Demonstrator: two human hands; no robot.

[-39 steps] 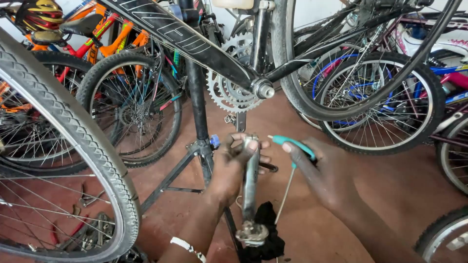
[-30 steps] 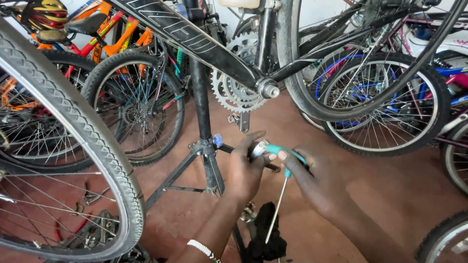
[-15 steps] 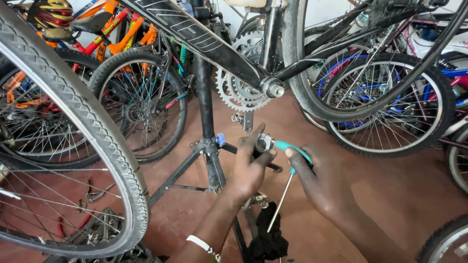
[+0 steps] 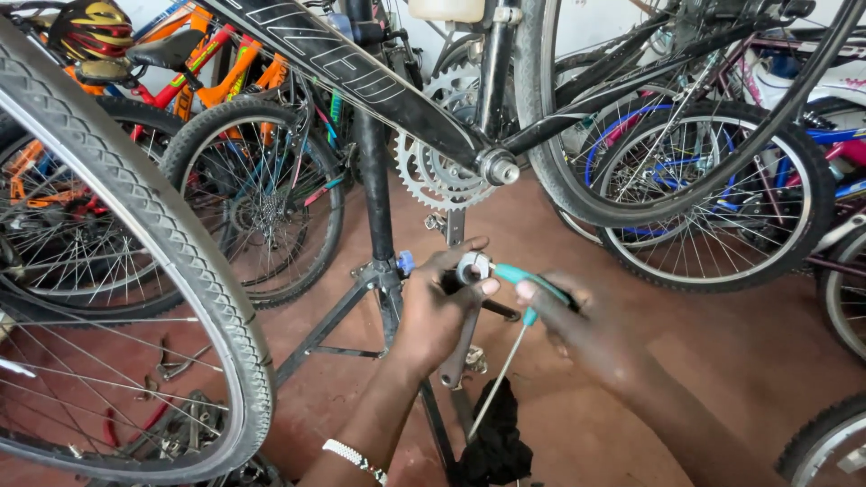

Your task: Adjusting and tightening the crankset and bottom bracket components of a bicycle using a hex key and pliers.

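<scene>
I'm holding one crank arm [image 4: 460, 338] low in the middle of the view – its long axis is running from the round eye at 12 o'clock down to the pedal end at 6, tilting slightly left at the bottom. My left hand [image 4: 431, 311] is wrapping around the upper part of it, fingers curling over the eye, thumb pressing at its rim. My right hand [image 4: 586, 329] is sitting at 3 o'clock from the crank, closing on one teal-handled tool [image 4: 528, 284]; the handle is pointing at the eye, and a thin metal shaft is hanging down toward 7 o'clock. I can't tell whether the tool tip is actually touching the eye. The left hand is the nearer one to the crank.

Going outward: one black rag [image 4: 494, 446] is lying at 6 o'clock under the crank. One repair stand [image 4: 374, 207] is rising at 11 o'clock, carrying one black bike frame [image 4: 361, 81] – its chainrings [image 4: 442, 171] are sitting at 12 o'clock, just above my hands. One big front tyre [image 4: 162, 234] is filling 9 o'clock. One helmet [image 4: 90, 32] is far off at 10 o'clock.
</scene>
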